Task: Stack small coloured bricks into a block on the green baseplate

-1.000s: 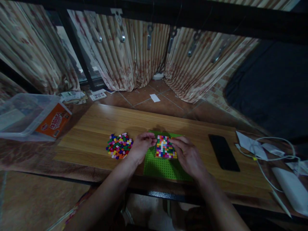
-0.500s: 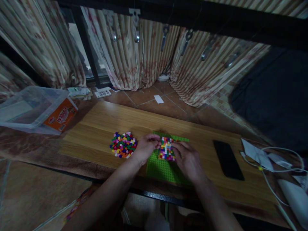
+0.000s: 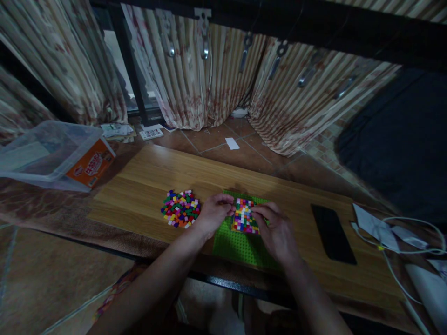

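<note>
A patch of small multicoloured building bricks [image 3: 242, 222] sits on a green studded baseplate [image 3: 233, 250]. At the patch's left edge is my left hand [image 3: 215, 215], its fingers curled and thumb and fingertips close together; anything between them is too small to make out. My right hand [image 3: 279, 232] reaches over the patch from the right, thumb and forefinger pinched at its surface. Whatever that pinch holds is hidden. Left of the baseplate lies a loose heap of small coloured bricks [image 3: 180, 209].
Baseplate and heap rest on a wooden board [image 3: 167, 163]. A black phone-like slab [image 3: 333, 234] lies to the right, near white cables [image 3: 412, 251] and papers. A clear plastic bin [image 3: 52, 158] with an orange label stands far left. Striped curtains [image 3: 223, 79] hang behind.
My right hand has shifted slightly, uncovering more of the brick patch's right side. My left hand stays by the left edge. The whole view has moved a little.
</note>
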{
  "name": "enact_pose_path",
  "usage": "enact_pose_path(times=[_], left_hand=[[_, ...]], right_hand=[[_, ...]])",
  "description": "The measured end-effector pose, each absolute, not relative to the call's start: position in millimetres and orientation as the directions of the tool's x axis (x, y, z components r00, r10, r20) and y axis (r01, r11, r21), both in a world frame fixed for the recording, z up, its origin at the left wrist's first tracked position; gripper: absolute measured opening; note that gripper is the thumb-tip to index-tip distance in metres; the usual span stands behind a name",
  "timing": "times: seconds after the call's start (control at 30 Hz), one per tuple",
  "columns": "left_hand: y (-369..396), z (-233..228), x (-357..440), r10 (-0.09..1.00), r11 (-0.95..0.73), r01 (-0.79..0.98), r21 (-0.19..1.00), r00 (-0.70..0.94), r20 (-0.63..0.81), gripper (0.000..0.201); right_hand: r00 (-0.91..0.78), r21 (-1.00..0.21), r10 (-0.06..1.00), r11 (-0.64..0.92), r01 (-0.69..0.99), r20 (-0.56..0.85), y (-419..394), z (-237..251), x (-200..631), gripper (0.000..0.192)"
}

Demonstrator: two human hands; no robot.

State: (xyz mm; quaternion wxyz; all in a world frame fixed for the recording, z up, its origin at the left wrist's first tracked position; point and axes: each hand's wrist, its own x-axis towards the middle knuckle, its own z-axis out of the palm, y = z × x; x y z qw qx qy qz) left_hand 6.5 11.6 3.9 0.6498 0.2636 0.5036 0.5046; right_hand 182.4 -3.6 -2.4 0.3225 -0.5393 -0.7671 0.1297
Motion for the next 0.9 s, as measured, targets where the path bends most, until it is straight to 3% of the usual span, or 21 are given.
enact_pose_path(times=[0.23,0.57,0.9], left_hand=[[11.8,0.9,6.4,0.926,0.346,-0.385,0.856,-0.005,-0.377,0.016],[11.5,0.1,5.7,0.925,0.347,-0.409,0.844,0.003,-0.379,0.016],[11.8,5.5,2.9,0.906,0.354,-0.557,0.752,0.002,-0.424,0.012]], right_hand=[[-0.088,-0.664,0.952,0.269,0.697,0.293,0.8,-4.8,183.2,0.013],[-0.031,-0.726,0.963,0.224,0.65,0.269,5.3,-8.7,195.1,0.029],[0.049,-0.824,0.993,0.064,0.563,0.11,9.1,-15.3,182.7,0.039]])
